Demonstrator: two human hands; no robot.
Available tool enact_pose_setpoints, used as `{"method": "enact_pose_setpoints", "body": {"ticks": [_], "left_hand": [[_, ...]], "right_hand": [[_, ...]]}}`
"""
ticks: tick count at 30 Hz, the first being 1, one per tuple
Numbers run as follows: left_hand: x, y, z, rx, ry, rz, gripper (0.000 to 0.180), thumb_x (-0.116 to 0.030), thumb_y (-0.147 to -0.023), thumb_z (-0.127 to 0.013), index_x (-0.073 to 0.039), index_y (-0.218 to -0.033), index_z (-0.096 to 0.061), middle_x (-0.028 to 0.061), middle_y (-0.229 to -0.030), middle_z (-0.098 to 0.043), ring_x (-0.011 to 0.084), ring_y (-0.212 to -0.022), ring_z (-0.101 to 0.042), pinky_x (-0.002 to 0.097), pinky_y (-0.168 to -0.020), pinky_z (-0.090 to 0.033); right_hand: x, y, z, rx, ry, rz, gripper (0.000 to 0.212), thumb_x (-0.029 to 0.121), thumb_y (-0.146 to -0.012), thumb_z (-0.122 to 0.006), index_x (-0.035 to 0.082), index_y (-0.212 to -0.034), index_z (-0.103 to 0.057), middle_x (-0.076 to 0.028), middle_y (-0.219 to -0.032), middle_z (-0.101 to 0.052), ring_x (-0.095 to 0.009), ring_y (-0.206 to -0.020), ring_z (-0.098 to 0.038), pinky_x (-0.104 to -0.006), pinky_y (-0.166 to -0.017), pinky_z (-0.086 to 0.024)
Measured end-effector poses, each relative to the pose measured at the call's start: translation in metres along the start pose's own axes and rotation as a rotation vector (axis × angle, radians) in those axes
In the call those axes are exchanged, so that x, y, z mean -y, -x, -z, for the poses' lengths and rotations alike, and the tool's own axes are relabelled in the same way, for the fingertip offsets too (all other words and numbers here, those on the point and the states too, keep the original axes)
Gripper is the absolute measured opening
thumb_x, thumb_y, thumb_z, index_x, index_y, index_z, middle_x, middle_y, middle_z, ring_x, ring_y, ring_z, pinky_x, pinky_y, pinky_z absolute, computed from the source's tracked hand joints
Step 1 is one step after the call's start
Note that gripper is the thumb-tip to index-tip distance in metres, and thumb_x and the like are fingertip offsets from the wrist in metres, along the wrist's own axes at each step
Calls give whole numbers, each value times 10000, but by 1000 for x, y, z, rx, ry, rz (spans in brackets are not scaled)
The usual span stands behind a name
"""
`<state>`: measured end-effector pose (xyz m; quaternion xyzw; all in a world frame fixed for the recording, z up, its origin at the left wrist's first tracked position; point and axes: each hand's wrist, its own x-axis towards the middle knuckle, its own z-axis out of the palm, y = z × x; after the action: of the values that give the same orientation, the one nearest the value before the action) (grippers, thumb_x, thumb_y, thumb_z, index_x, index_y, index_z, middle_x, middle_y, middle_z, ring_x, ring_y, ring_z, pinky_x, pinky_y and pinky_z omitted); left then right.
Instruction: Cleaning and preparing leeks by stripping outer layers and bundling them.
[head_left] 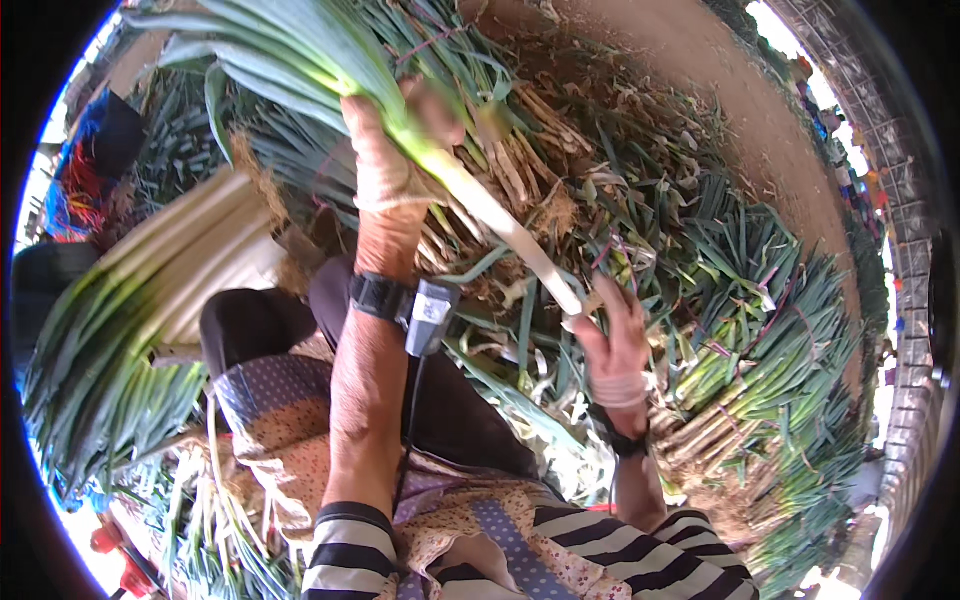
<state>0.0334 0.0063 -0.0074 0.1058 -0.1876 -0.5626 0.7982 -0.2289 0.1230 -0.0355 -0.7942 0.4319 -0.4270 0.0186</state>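
Observation:
My left hand (pixel 385 165) is closed around a leek (pixel 505 225), gripping it where the white shank turns to green leaves. Its leaves fan out to the upper left, and its white shank slants down to the right. At the shank's lower end is my right hand (pixel 612 340), thumb and fingers apart. The shank's tip reaches the thumb; whether the fingers press on it I cannot tell. Beneath the held leek lie untrimmed leeks (pixel 515 165) with roots and dry outer leaves. Both wrists wear dark straps, and a small grey device (pixel 430 318) sits beside the left one.
To my left, trimmed leeks (pixel 170 260) are stacked with white shanks together. Bundles of leeks (pixel 740 400) line the right side. Loose peeled leaves (pixel 545 425) lie near my lap. Bare brown soil (pixel 690 80) stretches beyond the heap. A blue bag (pixel 75 185) is at far left.

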Motion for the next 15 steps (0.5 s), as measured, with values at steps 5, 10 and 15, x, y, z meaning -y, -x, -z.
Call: {"method": "enact_pose_setpoints", "body": {"ticks": [5,10,15], "left_hand": [[21,8,-18,-84,-111,89,791,-710,-682,-597,-22,-1061,-505,47,-756,-485,194,-675,-484,388,-694,-474],[23,11,-10,-168,-9,55,704,-727,-706,-543,-56,-921,-564,26,-631,-474,178,-591,-467,351,-552,-446],[7,13,5,261,156,127,614,-680,-758,-521,-76,-866,-539,16,-603,-440,167,-562,-432,328,-530,-412]], "right_hand": [[19,-66,-80,-146,24,-25,588,497,-833,-553,95,-1257,-490,-149,-1022,-595,-318,-838,-585,-398,-712,-483],[27,-95,-107,112,-103,-426,319,366,-895,-485,85,-1038,-529,-164,-888,-585,-362,-731,-600,-443,-597,-489],[5,-117,-128,607,-570,-982,283,217,-905,-508,32,-1110,-570,-146,-892,-630,-274,-655,-598,-371,-635,-500]]}}
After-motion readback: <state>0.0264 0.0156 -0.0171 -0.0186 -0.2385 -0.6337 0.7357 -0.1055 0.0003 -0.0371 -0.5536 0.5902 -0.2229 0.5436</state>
